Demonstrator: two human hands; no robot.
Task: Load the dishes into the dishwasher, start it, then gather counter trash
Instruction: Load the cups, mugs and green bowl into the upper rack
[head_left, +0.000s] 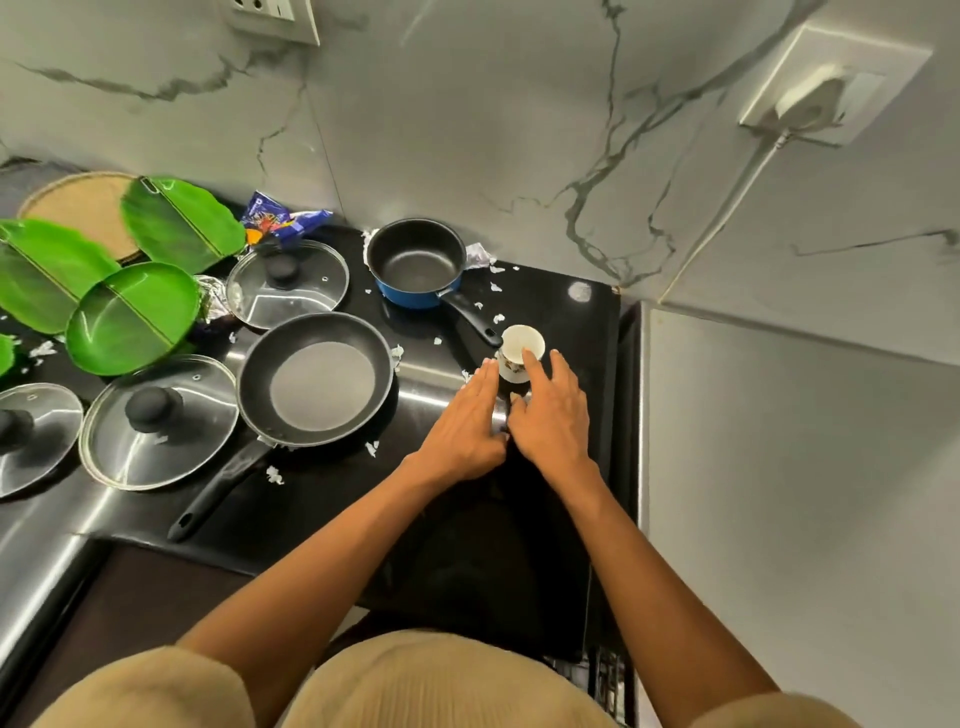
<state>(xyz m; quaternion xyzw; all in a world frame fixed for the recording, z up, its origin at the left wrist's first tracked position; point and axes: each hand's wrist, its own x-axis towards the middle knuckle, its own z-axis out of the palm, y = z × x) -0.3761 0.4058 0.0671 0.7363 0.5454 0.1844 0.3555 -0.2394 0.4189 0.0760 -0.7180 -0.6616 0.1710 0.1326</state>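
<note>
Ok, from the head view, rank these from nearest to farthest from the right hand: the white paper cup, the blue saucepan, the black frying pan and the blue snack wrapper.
1. White paper cup: under the right hand's fingertips.
2. Blue saucepan: behind, leftward.
3. Black frying pan: left, past the left hand; close to the saucepan's rank.
4. Blue snack wrapper: far back left, by the wall.

Bright, even overhead light; glare streaks the glossy black stone counter (566, 312) and steel strip (47, 551). Wide-angle bending warps the edges; focus mostly sharp.

The black bench (566, 312) carries a frying pan (317, 379), a blue saucepan (418, 262) and glass lids (158, 421). Green plates (132, 319) sit toward its left edge. A paper cup (522, 353) stands near its right edge.
</note>
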